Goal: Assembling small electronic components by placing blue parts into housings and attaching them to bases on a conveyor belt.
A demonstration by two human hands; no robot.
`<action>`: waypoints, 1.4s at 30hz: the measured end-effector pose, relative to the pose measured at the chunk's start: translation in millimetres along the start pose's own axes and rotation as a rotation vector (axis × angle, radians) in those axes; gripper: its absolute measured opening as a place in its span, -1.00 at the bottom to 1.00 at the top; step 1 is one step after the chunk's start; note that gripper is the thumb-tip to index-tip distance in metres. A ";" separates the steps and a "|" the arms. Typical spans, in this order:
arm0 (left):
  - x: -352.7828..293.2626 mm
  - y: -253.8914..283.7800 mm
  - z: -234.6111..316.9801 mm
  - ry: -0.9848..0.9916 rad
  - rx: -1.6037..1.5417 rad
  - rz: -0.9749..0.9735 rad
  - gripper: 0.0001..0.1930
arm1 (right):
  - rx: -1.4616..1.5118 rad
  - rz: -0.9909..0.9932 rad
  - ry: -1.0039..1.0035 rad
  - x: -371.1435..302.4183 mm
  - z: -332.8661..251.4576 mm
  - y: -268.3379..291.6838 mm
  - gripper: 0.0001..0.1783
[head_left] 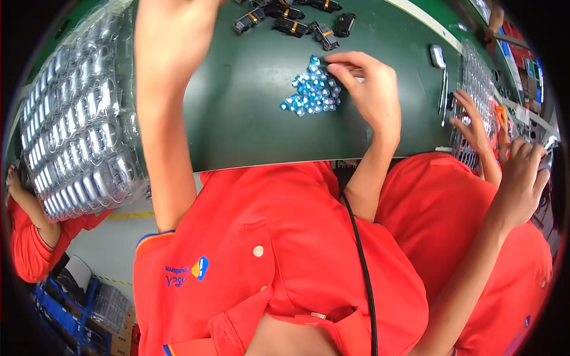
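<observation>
A loose heap of small shiny blue pieces [312,92] lies on the green tabletop, several of them with pale, glinting faces. At its upper right, my right hand [371,89] has thumb and index finger bent close together, the tips touching the heap's edge. Whatever is between those tips is too small to make out. Something pale shows under the curled fingers. My left arm reaches far forward, and my left hand [175,35] is blurred, its fingers cut off by the upper edge. Closest to it are several small black parts [291,26] with amber strips.
Clear plastic trays [77,130] of silver oval parts are stacked at the left. On the right are a silver oval part [437,56], tweezers [443,95] and another clear tray [475,77]. A co-worker's hands [522,181] are close by on the right; another person sits far left.
</observation>
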State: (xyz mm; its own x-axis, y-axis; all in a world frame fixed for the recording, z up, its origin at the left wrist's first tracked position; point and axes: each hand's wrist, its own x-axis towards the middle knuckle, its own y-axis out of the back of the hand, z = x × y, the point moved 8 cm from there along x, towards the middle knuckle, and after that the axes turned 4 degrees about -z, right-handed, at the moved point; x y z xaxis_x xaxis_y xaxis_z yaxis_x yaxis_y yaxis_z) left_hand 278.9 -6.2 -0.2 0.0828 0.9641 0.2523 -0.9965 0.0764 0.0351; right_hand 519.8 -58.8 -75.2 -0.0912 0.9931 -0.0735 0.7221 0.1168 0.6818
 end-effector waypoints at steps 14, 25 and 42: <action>84.1 -69.1 -56.2 0.000 -0.271 -0.341 -0.65 | -0.082 0.174 0.064 -14.6 10.8 7.4 -0.90; 91.7 -40.7 -67.4 -0.014 -0.319 -0.223 -0.65 | 0.863 0.124 0.298 140.0 -35.2 32.6 -0.76; 94.9 -37.0 -46.7 -0.387 0.051 -0.238 -0.71 | 0.729 -0.030 0.080 162.8 -44.0 -7.1 -0.76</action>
State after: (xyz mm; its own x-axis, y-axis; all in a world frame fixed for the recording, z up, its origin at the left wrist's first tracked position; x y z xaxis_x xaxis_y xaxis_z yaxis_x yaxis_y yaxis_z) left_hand 323.0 94.3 -22.8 0.3181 0.7546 0.5740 -0.9480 0.2622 0.1806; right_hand 469.7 101.6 -59.9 -0.1480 0.9889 -0.0120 0.9887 0.1482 0.0209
